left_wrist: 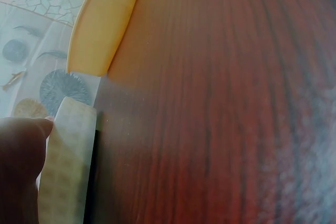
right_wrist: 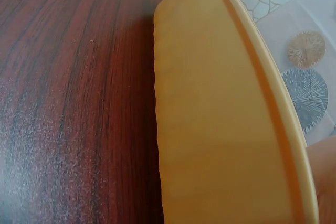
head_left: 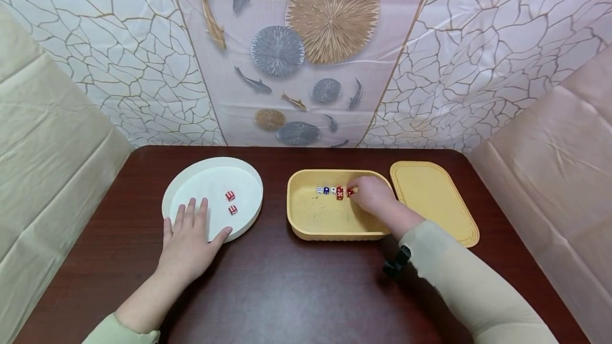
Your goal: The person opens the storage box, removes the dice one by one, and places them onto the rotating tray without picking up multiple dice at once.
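Observation:
In the head view, my left hand (head_left: pixel 188 243) lies over the near left rim of a round white tray (head_left: pixel 251 174), fingers spread and straight. Two red dice (head_left: pixel 231 202) with white pips sit in that tray, beyond the fingertips. My right hand (head_left: pixel 373 194) reaches into a yellow rectangular box (head_left: pixel 315 222), and its fingertips pinch a red die (head_left: pixel 350 192). Left of it a row of small dice lies on the box floor: a white die (head_left: pixel 319 190), a blue die (head_left: pixel 326 190), another white die (head_left: pixel 333 190) and red at the right end (head_left: pixel 340 193). The right fingers partly hide the pinched die.
A flat yellow lid (head_left: pixel 435 200) lies right of the box, partly behind the right forearm. All stand on a dark brown wooden table (head_left: pixel 287 291). Patterned cloth (head_left: pixel 296 68) hangs behind it. The right wrist view shows mostly the box's outer wall (right_wrist: pixel 220 108).

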A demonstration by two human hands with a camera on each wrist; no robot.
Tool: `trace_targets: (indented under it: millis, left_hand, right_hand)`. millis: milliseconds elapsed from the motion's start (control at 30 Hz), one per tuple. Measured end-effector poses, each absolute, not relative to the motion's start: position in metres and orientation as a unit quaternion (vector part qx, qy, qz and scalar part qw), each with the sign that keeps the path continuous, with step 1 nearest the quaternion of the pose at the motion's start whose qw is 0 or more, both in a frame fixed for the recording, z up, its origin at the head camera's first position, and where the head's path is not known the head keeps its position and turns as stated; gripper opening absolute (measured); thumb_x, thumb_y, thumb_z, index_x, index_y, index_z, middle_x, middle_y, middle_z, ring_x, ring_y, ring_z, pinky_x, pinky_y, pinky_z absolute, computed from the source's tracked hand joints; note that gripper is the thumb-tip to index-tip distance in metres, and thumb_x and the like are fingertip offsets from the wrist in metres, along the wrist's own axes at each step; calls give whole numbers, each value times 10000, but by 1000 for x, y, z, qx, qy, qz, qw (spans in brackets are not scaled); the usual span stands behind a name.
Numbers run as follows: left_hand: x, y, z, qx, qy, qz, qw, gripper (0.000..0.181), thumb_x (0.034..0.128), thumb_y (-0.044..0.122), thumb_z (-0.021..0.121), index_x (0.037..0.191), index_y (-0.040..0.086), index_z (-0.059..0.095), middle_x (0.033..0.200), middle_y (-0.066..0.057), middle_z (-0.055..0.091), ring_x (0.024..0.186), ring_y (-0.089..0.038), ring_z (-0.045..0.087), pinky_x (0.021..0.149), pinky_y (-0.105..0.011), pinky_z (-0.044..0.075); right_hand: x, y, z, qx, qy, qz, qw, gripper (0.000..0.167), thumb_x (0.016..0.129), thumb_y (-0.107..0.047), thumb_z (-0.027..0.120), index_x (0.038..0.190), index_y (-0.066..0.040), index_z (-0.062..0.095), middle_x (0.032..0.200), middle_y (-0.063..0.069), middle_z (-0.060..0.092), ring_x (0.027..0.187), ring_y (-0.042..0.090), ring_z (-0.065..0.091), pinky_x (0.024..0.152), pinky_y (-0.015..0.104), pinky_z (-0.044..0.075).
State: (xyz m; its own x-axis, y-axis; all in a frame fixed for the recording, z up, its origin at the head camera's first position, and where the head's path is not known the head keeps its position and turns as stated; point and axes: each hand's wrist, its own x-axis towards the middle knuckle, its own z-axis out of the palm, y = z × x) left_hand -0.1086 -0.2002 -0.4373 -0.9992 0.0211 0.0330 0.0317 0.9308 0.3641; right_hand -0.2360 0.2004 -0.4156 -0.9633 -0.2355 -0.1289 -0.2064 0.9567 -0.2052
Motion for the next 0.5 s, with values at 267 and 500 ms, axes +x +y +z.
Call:
trace_targets:
  millis: [267, 500]
  left_hand:
    - [-109, -200, -438, -13, -982, -186, 16, 983, 928, 730, 393, 1583, 41, 139, 1604, -288, 118, 1457, -509, 74, 1120, -689, -42]
    - [-109, -200, -438, -13, -982, -189, 16, 978, 931, 722, 403, 1583, 43, 138, 1604, -288, 117, 1458, -508, 73, 1120, -689, -43]
  right_hand:
    - [-235, 202, -416, -113, 986, -102, 71, 265, 888, -127, 675, 1142, -113, 750, 1174, 73, 710, 1133, 308, 624, 968, 446, 471]
    - [-234, 203, -414, -103, 984, -126, 69, 262, 896, -146, 679, 1146, -124, 752, 1177, 69, 707, 1132, 289, 623, 975, 442, 465]
